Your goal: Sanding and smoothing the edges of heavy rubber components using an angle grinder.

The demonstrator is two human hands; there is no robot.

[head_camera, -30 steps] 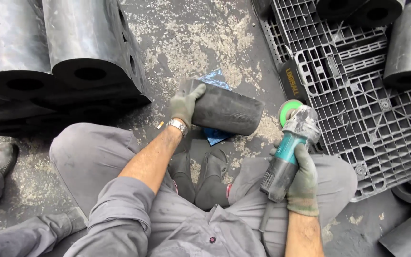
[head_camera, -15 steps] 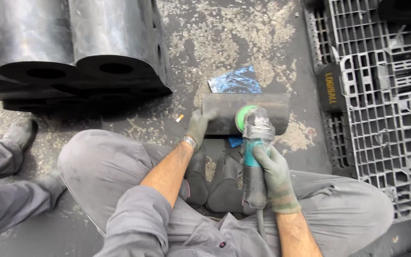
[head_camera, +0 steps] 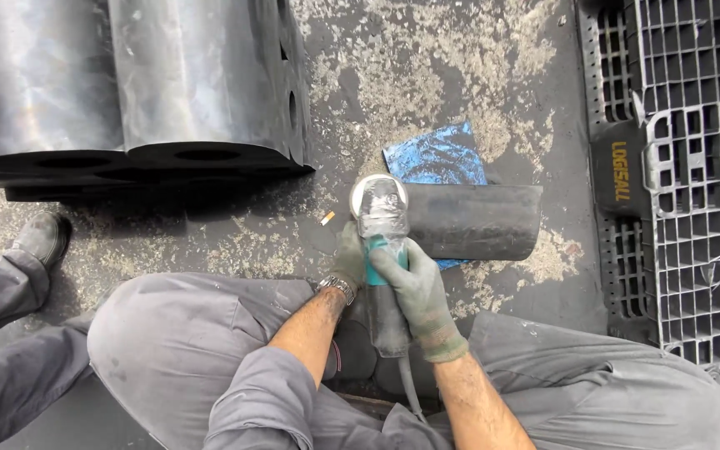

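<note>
Down on the stained concrete floor [head_camera: 427,75], the person sits with knees spread, and both gloved hands meet at an angle grinder [head_camera: 382,250]. The right hand [head_camera: 414,292] is clenched around the grinder's teal and black body, fingers wrapped over the top of it. The left hand [head_camera: 348,257] sits just beside it on the tool's left side, mostly hidden behind the grinder, so I cannot tell whether its fingers are curled on the tool or only pressed against it; a wristwatch [head_camera: 337,286] shows at that wrist. The grinder's round head lies at the left end of a dark rubber cylinder [head_camera: 477,221], which rests on its side on the floor between the person's feet and a crumpled blue sheet [head_camera: 437,155]; the sheet lies partly under the cylinder. A small cigarette butt [head_camera: 327,218] lies near the grinder's head. Large black rubber rolls [head_camera: 127,75] are stacked at upper left, a grey plastic pallet [head_camera: 693,208] lies at the right, and another person's grey-trousered leg and boot [head_camera: 42,237] show at the left edge.
</note>
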